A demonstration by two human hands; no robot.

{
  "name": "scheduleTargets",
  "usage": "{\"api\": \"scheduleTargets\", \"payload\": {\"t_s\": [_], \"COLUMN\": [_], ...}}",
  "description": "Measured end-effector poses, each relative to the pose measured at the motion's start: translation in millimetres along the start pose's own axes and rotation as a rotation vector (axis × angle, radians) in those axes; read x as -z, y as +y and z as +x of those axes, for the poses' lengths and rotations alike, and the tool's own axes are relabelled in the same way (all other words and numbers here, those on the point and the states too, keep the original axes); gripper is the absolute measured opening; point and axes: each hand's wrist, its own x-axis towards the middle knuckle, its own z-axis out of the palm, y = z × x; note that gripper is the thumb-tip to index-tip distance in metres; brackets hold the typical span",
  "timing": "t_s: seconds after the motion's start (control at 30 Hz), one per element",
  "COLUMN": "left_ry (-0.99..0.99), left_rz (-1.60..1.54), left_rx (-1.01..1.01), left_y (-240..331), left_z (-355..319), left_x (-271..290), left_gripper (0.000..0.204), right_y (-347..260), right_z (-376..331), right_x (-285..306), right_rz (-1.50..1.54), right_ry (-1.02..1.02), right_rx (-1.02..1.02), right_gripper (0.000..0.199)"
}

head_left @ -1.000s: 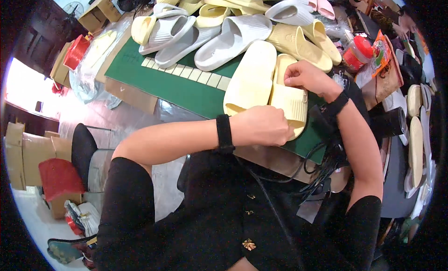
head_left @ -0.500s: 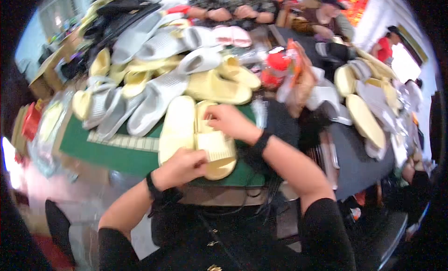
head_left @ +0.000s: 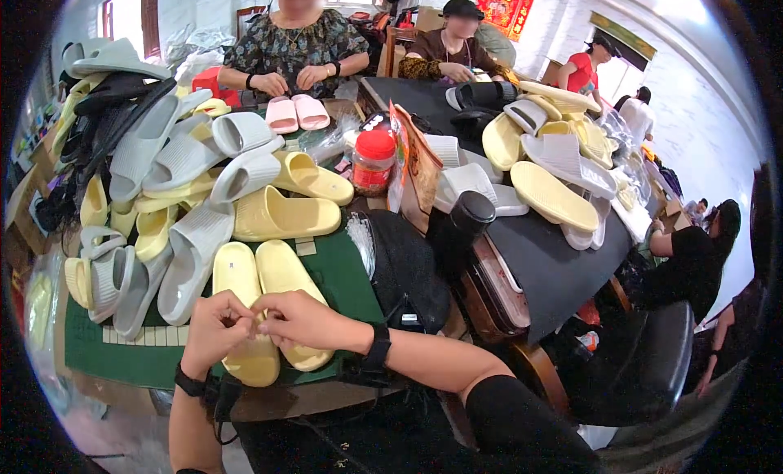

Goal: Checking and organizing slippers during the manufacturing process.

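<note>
A pair of pale yellow slippers lies side by side in front of me, the left slipper [head_left: 235, 267] and the right slipper [head_left: 281, 266], on a green mat [head_left: 359, 290]. Over their near halves my left hand [head_left: 218, 329] and my right hand [head_left: 303, 317] meet, fingertips pinched together. Anything between the fingers is too small to make out. The hands hide parts of both slippers. Left of them, a strip of pale squares [head_left: 147, 335] lies on the mat. A small cream square piece [head_left: 306, 246] rests beyond the right slipper.
Grey slippers [head_left: 192, 258] and yellow slippers [head_left: 287, 214] are heaped at the left. A red-lidded jar [head_left: 373, 160], a black bag [head_left: 408, 270] and a black bottle [head_left: 471, 213] stand to the right. More slippers [head_left: 555, 197] cover a dark table. Several people sit or stand beyond.
My hands, earlier apart with the right at the right slipper's strap, have come together with pinched fingertips above the pair. The view has shifted, showing more of the room.
</note>
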Motion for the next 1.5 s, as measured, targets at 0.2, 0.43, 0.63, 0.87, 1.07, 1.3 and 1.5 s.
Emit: {"api": "scheduleTargets", "payload": {"t_s": [0.2, 0.43, 0.63, 0.87, 1.07, 1.3, 1.5], "left_ry": [-0.263, -0.164, -0.267, -0.24, -0.239, -0.313, -0.288], "left_rz": [0.193, 0.286, 0.162, -0.162, -0.316, -0.359, -0.538], "left_rx": [0.168, -0.049, 0.084, 0.265, 0.219, 0.29, 0.304], "left_y": [32, 21, 23, 18, 12, 8, 7], "left_z": [23, 6, -1, 0, -4, 1, 2], "left_x": [9, 4, 17, 9, -1, 1, 2], "left_gripper": [0.02, 0.031, 0.038, 0.031, 0.034, 0.041, 0.026], "right_y": [5, 9, 10, 9, 8, 11, 5], "right_z": [0, -6, -12, -20, -18, -18, -16], "right_x": [10, 13, 4, 0, 0, 0, -2], "right_rz": [-0.151, 0.134, 0.091, 0.115, 0.316, 0.287, 0.395], "right_ry": [0.201, 0.226, 0.259, 0.308, 0.308, 0.293, 0.328], "right_rx": [0.052, -0.079, 0.082, 0.107, 0.037, -0.039, -0.053], "right_gripper": [0.011, 0.012, 0.01, 0.009, 0.009, 0.01, 0.008]}}
